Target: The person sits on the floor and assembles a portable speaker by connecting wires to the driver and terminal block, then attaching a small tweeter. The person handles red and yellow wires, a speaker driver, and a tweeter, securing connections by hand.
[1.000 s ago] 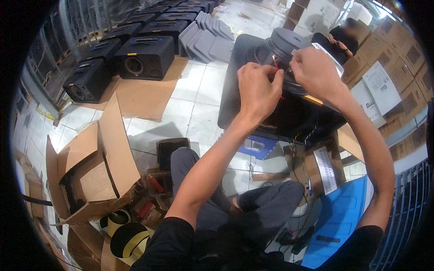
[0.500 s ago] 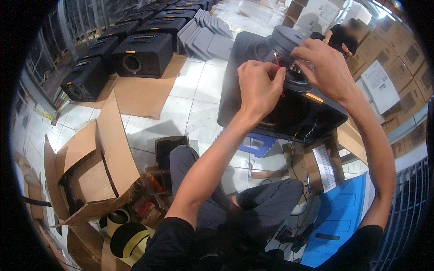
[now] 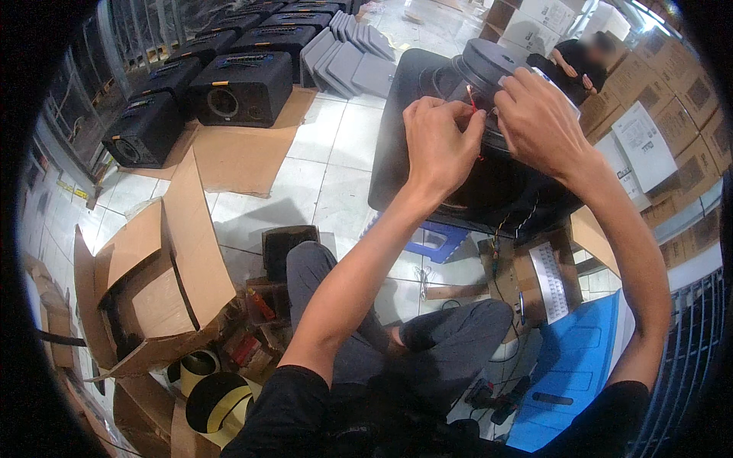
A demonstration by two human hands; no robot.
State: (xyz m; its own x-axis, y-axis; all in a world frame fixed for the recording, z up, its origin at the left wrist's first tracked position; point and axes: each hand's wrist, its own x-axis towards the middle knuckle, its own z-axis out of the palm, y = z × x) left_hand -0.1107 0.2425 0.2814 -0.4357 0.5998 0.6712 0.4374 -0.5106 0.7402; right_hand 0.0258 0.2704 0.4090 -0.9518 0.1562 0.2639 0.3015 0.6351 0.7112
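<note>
My left hand (image 3: 441, 149) pinches a thin red wire (image 3: 473, 99) between thumb and fingertips; its bare end points up. Close by on the right, my right hand (image 3: 544, 126) is closed, its curled fingers against the side of a round black speaker driver (image 3: 489, 59). What those fingers grip, if anything, is hidden. The driver rests tilted on top of a black speaker cabinet (image 3: 393, 156), over a large dark round opening. Yellowish and white wires (image 3: 522, 224) hang down the cabinet's near side.
Beneath the cabinet is a blue-and-white stool (image 3: 435, 243). An open cardboard box (image 3: 191, 252) stands at left, a blue plastic panel (image 3: 569, 374) at lower right. Finished-looking speaker cabinets (image 3: 252, 88) and grey panels (image 3: 359, 69) are behind. Another person (image 3: 580, 65) sits far right by stacked cartons (image 3: 649, 69).
My right hand has shifted slightly left and down, its fingers now more curled beside the driver. My left hand keeps its pinch on the red wire almost in place.
</note>
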